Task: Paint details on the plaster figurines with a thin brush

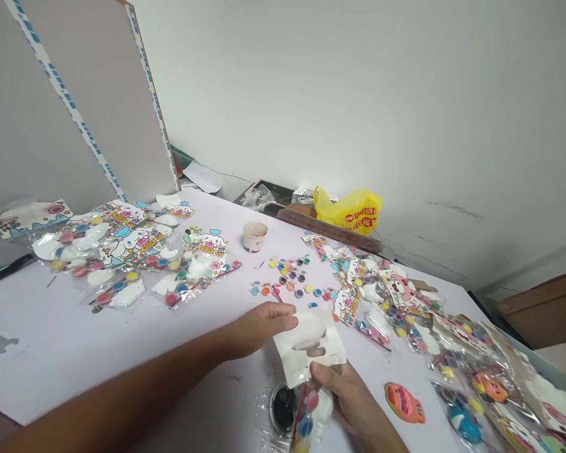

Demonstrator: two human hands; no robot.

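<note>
Left fingers (287,323) and right fingers (324,377) gripping white card (311,323), bagged paints (305,426) below, paper cup (255,243) beyond

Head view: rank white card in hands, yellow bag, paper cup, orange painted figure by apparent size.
White card
Yellow bag
Orange painted figure
Paper cup
Apparent size only; nearness enlarges card and figure.

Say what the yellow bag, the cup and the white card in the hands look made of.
Yellow bag: likely thin plastic, slightly glossy; crumpled into loose folds.
Cup: probably paper, matte; printed side, coating unclear.
White card: paper or thin cardboard, matte; slightly bent sheet, no clear shine.
</note>
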